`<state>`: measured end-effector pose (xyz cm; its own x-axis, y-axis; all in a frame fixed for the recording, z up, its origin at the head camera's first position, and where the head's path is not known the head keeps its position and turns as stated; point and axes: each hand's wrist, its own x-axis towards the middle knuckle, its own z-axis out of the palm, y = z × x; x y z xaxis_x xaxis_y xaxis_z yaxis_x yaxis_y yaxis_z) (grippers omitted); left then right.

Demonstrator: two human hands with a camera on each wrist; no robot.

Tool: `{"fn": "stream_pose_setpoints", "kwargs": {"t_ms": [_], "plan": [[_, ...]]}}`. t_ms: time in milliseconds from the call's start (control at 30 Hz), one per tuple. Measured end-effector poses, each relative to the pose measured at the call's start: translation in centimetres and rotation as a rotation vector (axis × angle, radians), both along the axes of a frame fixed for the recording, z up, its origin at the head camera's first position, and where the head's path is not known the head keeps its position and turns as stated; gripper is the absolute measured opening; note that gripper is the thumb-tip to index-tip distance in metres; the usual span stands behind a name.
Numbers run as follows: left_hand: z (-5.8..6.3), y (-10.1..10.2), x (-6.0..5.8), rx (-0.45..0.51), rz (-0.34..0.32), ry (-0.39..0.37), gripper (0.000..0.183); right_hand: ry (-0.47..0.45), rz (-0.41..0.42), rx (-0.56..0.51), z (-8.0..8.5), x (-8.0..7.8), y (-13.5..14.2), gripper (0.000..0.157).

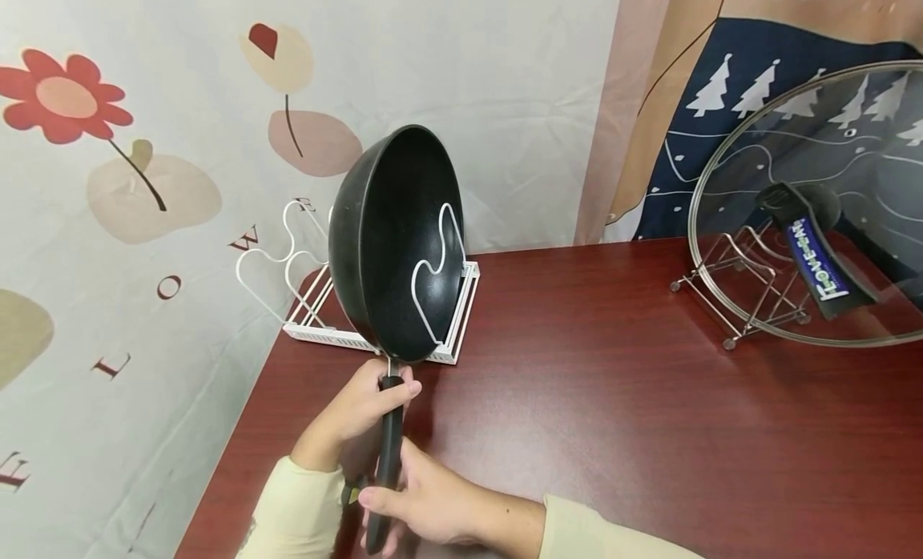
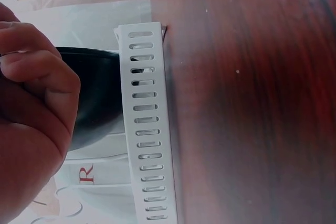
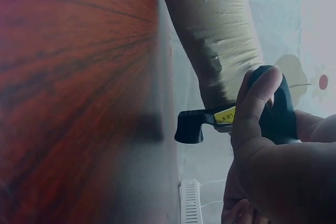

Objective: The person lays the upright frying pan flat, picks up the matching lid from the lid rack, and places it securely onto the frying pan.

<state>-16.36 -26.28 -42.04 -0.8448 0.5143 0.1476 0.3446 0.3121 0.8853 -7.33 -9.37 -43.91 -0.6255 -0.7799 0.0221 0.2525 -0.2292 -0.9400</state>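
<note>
A black wok stands on edge in a white rack, its hollow side turned right and its handle pointing toward me. Near the wok, my left hand grips the handle's upper part. Lower down, my right hand holds the handle's end, thumb across the top. In the left wrist view, the left hand's curled fingers show beside the rack's slotted side. The right wrist view has the right hand wrapped around the dark handle.
At the right, a large glass lid with a black handle leans in a small metal wire rack. The dark red table meets a patterned cloth wall at the back and left.
</note>
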Motion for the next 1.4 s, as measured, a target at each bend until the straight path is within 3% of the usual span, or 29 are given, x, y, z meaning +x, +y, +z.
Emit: {"fn": "stream_pose_setpoints", "kwargs": {"t_ms": [433,833,1067,1400], "plan": [[-0.1,0.1,0.0,-0.022,0.010,0.023,0.023,-0.014,-0.001,-0.023,-0.2,0.0,0.0,0.035],[0.4,0.1,0.2,0.034,-0.023,0.022,0.020,-0.016,-0.005,-0.008,0.1,0.1,0.0,0.037],[0.3,0.1,0.2,0.037,-0.010,0.023,0.021,-0.021,0.008,-0.032,0.2,0.2,0.0,0.037],[1.2,0.4,0.6,0.079,-0.027,0.031,0.021,-0.002,0.022,-0.037,0.6,0.2,0.0,0.040]]}}
